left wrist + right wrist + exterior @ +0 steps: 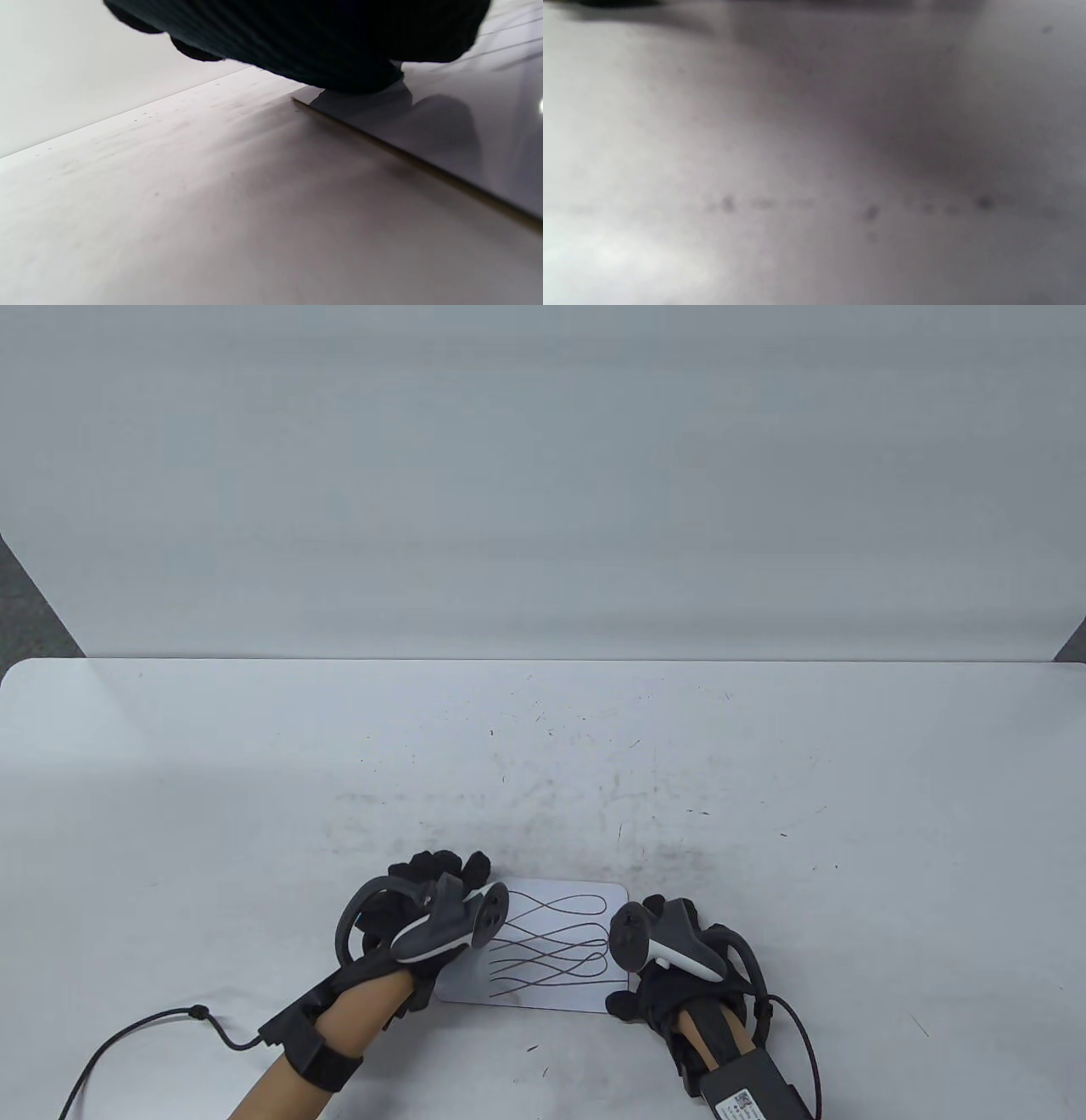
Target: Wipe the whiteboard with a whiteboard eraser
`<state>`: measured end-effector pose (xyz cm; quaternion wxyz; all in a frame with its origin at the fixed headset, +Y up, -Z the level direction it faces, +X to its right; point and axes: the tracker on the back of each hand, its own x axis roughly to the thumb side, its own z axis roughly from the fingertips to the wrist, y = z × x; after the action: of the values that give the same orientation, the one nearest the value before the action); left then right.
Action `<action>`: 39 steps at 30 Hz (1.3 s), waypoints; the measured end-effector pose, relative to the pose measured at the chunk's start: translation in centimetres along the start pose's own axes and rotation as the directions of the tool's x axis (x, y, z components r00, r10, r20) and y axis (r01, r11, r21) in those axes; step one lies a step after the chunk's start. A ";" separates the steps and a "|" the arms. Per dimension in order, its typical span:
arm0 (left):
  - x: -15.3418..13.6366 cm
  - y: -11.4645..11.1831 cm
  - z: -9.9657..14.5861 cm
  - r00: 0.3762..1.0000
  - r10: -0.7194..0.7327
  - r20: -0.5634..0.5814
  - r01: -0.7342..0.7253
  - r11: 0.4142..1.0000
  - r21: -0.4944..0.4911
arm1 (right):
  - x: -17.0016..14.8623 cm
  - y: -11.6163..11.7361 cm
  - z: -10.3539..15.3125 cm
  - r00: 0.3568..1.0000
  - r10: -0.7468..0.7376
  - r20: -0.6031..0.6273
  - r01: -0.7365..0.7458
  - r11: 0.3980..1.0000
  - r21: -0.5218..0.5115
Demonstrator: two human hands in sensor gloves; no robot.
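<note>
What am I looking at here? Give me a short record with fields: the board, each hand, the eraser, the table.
board: small whiteboard lying flat on the table, covered in looping dark lines, none wiped yet
left hand: gloved left hand at the board's left edge, fingers on its far left corner
right hand: gloved right hand at the board's right edge; what it grips cannot be told
eraser: not visible in any view
table: white table, smudged grey and flecked with dark marks beyond the board
</note>
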<state>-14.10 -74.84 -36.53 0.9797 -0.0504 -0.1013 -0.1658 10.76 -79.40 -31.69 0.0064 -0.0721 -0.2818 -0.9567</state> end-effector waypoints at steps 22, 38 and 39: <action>2.6 -0.4 9.4 0.963 0.003 0.270 -0.024 0.997 0.076 | 0.0 0.0 0.0 1.000 -0.001 -0.001 0.001 1.000 0.003; 0.5 0.3 0.1 0.997 0.064 0.039 -0.063 0.997 -0.038 | 0.1 0.0 -0.1 1.000 -0.003 -0.002 0.003 1.000 -0.007; 0.2 0.4 -0.7 0.996 0.082 0.017 -0.081 0.996 -0.044 | 0.1 0.0 -0.1 1.000 -0.003 -0.003 0.003 1.000 -0.006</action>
<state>-13.61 -74.66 -37.19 0.9833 -0.0772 -0.1046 -0.1273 10.67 -79.45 -31.72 0.0051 -0.0705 -0.2790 -0.9577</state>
